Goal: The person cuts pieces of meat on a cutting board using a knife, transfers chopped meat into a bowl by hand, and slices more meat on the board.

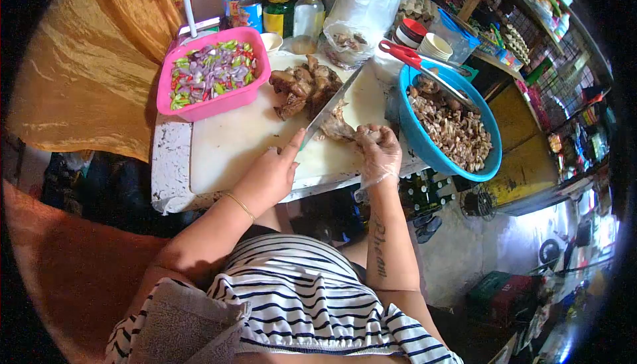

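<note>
My left hand [269, 173] is closed round the handle of a long knife [332, 104], its index finger stretched along the base of the blade. The blade slants up and away to the right, over a piece of cooked meat [337, 125]. My right hand [379, 150], in a clear plastic glove, is closed on the near right end of that piece. Left of the blade, larger browned meat chunks [302, 87] lie on the white cutting board [232, 142]. Whether the edge is cutting into the meat I cannot tell.
A pink tub [179, 109] of chopped onions and peppers stands at the left. At the right, a blue basin [458, 162] holds chopped meat, with red-handled tongs [424, 65] across it. Behind the board are a glass bottle [307, 22], cans and plastic bags [361, 16].
</note>
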`<state>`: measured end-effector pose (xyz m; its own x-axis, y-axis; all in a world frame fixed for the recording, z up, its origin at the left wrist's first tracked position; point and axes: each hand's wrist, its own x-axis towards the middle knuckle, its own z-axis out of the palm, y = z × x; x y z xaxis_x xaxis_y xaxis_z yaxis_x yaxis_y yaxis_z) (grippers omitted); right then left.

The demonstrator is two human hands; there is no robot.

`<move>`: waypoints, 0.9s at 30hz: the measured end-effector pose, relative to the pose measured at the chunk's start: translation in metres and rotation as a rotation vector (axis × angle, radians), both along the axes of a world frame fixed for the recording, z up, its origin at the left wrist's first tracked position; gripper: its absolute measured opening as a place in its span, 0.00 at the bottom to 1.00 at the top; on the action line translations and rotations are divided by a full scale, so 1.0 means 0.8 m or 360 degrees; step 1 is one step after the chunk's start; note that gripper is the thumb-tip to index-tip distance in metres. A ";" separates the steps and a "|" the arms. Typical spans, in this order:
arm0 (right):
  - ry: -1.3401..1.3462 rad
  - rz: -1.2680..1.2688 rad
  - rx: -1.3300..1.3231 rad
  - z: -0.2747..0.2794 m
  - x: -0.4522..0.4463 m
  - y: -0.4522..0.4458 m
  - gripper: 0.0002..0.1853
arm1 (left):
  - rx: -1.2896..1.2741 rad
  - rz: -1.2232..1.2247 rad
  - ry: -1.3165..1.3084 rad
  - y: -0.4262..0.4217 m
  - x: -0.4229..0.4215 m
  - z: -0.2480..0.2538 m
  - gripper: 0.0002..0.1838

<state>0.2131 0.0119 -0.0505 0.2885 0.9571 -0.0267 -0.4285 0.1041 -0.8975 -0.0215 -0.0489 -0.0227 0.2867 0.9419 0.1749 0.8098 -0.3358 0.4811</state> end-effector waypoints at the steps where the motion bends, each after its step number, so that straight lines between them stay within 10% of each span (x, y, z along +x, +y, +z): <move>1: 0.0122 0.0033 0.0070 0.003 -0.001 -0.004 0.13 | 0.0000 -0.0004 -0.0005 0.000 0.001 0.000 0.42; 14: 0.0385 -0.0031 0.0215 -0.005 0.012 -0.002 0.18 | -0.0029 0.0020 -0.0028 -0.002 -0.003 0.003 0.41; 27: -0.0323 -0.0101 0.0282 0.024 0.014 -0.015 0.16 | 0.0110 -0.0078 -0.0259 0.007 -0.014 -0.017 0.41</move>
